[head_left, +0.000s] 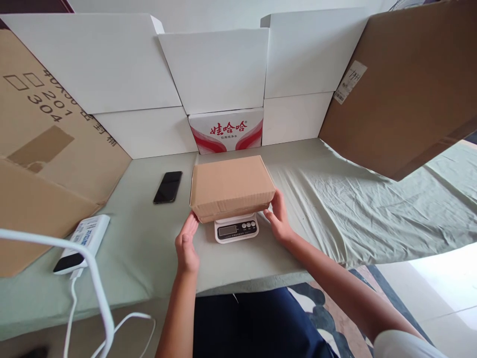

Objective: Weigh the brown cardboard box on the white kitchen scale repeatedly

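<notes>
A closed brown cardboard box rests on a small white digital scale on the pale green cloth-covered table. My left hand is flat and open, fingertips at the box's lower left corner. On the other side, my right hand is open too, its fingers touching the box's lower right edge. Neither hand grips the box. The scale's display and buttons show below the box.
A black phone lies left of the box. A white power bank with a white cable sits at the left. White boards, a red-printed carton and big brown cardboard sheets wall the table.
</notes>
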A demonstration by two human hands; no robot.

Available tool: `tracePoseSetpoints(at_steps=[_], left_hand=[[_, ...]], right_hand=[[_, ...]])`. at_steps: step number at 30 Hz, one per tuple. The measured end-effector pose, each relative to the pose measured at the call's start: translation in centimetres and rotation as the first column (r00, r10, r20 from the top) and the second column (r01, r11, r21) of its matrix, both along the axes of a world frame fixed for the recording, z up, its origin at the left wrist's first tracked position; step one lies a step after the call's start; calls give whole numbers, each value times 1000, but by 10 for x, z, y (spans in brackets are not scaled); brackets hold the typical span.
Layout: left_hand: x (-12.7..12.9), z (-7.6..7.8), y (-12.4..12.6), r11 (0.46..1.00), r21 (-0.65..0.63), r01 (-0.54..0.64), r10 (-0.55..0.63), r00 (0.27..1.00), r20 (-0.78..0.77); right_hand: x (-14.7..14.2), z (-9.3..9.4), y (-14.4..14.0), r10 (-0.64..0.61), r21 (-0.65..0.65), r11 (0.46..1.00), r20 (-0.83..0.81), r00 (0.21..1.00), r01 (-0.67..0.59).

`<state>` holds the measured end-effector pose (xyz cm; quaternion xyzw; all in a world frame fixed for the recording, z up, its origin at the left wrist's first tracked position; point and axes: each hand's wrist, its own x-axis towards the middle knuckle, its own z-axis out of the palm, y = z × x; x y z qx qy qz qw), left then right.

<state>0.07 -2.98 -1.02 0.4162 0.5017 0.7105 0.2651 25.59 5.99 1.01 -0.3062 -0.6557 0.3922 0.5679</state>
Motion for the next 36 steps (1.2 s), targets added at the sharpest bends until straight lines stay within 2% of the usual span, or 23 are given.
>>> tracePoseSetpoints(at_steps=[3, 7, 11, 19, 26, 36], left_hand=[[-1, 0, 0, 1000, 4, 0, 0, 1000, -6], [0, 4, 0, 997, 69, -23, 22, 1000, 8], [1, 9, 0, 995, 99, -23, 19, 999, 39], [1, 4, 2, 999, 40, -33, 30, 998, 57], [-1, 1, 4, 1000, -23, 14, -13, 998, 67], [-1, 1, 4, 999, -19, 39, -37, 998, 53]], right_hand=[[0, 0, 0, 0, 7, 1000, 4, 1000, 0], [2, 2, 2, -40, 11, 999, -18, 999, 41], [3, 2, 4, -83, -29, 996, -51, 995, 81], [2, 2, 4, -51, -40, 998, -36, 998, 50], [1, 3, 5, -25, -11, 1000, -20, 999, 25], [0, 2, 6, -35, -11, 999, -1, 999, 35]])
